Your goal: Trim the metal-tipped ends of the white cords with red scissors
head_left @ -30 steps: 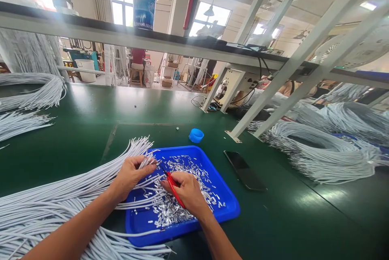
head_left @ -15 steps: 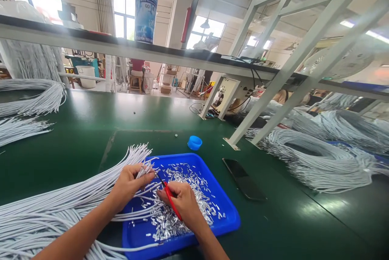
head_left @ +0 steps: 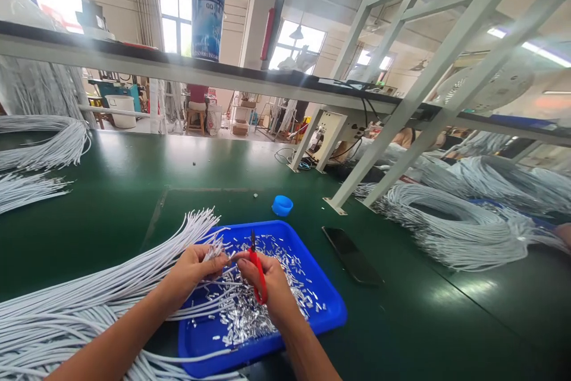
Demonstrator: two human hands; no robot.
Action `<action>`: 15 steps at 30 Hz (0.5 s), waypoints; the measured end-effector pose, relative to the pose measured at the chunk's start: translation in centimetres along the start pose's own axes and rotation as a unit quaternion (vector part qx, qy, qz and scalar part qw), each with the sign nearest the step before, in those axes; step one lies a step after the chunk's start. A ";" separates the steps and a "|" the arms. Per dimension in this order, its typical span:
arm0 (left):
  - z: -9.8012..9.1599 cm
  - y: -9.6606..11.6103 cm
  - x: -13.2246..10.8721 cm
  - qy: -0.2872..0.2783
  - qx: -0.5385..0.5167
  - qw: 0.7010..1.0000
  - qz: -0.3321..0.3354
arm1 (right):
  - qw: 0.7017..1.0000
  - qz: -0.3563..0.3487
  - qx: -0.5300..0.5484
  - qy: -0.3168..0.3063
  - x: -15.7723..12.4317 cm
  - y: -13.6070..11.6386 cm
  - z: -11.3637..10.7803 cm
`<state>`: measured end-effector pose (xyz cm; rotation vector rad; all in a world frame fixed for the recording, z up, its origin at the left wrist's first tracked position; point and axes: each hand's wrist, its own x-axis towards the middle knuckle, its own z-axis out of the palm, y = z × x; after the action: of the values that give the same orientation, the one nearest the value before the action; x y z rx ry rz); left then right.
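My left hand (head_left: 196, 263) is closed around the end of a bundle of thin white cables (head_left: 129, 274), which runs in from the left. Red-handled scissors (head_left: 259, 280) rest in my right hand (head_left: 274, 286), their dark blades pointing up and away. The thumb and forefinger of that hand meet at a cable tip beside my left fingertips. Both hands are above a blue tray (head_left: 332, 312), where small silvery pieces (head_left: 250, 324) lie scattered and heaped. More white cables pass under my left forearm and over the tray's left side.
A black phone (head_left: 352, 255) lies right of the tray, and a blue cap (head_left: 282, 205) behind it. Coiled cables (head_left: 464, 232) are at the right, near part of another person's hand (head_left: 564, 235). Metal legs (head_left: 357, 173) hold a shelf with a blue can (head_left: 207, 9).
The scissors have swung from pointing at the cable ends to pointing upward. My right fingers have come up to a cable tip. Part of another person's hand shows at the right edge.
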<state>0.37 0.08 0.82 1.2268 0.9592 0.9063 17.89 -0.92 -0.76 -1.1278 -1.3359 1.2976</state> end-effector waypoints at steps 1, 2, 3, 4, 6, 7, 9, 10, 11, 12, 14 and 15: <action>0.1 -0.1 0.0 -0.011 0.024 1.000 0.005 | 0.999 0.005 0.035 0.002 -0.1 0.1 0.3; 0.2 -0.2 0.0 -0.015 0.050 0.999 0.010 | 0.999 0.000 0.042 0.009 -0.2 0.3 0.6; 0.3 -0.4 0.0 -0.008 0.079 0.997 0.013 | 0.999 -0.019 0.019 0.020 -0.4 0.5 0.9; 0.3 -0.6 0.1 0.008 0.107 0.994 0.012 | 0.997 -0.058 -0.026 0.038 -0.5 0.7 1.2; 0.4 -1.0 0.2 0.045 0.143 0.989 -0.003 | 0.972 -0.165 -0.142 0.084 -0.7 1.1 1.7; 0.4 -1.1 0.3 0.058 0.143 0.988 -0.015 | 0.956 -0.206 -0.184 0.103 -0.7 1.3 1.8; 0.4 -1.2 0.4 0.054 0.106 0.992 -0.036 | 0.956 -0.206 -0.170 0.122 -0.5 1.4 2.0; 0.4 -1.2 0.4 0.044 0.078 0.995 -0.041 | 0.973 -0.163 -0.112 0.121 -0.3 1.4 1.8; 0.3 -1.1 0.4 0.033 0.051 0.997 -0.043 | 0.987 -0.107 -0.033 0.117 -0.1 1.4 1.6; 0.2 -0.9 0.3 0.024 0.029 0.998 -0.042 | 0.990 -0.059 0.051 0.118 0.2 1.3 1.2; -0.1 -0.6 0.3 0.003 -0.004 0.999 -0.047 | 0.976 -0.013 0.166 0.139 0.8 1.2 0.2; -0.3 -0.4 0.3 -0.009 -0.016 0.998 -0.060 | 0.972 -0.014 0.177 0.156 0.9 1.1 -0.3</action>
<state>0.22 0.37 0.37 1.1373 0.9896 0.8111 18.06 0.05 -1.83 -1.0074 -0.8472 1.2199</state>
